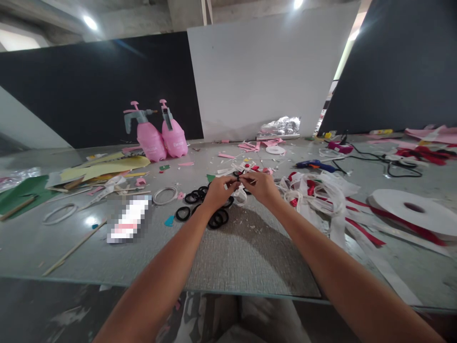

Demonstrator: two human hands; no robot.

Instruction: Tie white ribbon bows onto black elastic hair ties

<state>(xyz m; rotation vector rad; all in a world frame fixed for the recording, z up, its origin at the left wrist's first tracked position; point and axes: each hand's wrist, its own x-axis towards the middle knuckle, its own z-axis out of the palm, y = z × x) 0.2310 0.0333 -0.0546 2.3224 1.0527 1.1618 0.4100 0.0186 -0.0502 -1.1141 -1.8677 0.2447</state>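
Close together above the work mat, my left hand and my right hand meet at their fingertips. Both are closed in a pinch on a black hair tie, mostly hidden by the fingers. Loose black hair ties lie in a pile under and left of my left hand. White and red ribbon pieces are heaped just right of my right hand. Beyond the fingertips are small red and white bits, too small to name.
Two pink spray bottles stand at the back left. A blue glue gun with a black cord lies at the right, behind a white ribbon spool. Paper sheets, a thin stick and a blurred-out rectangular object are on the left.
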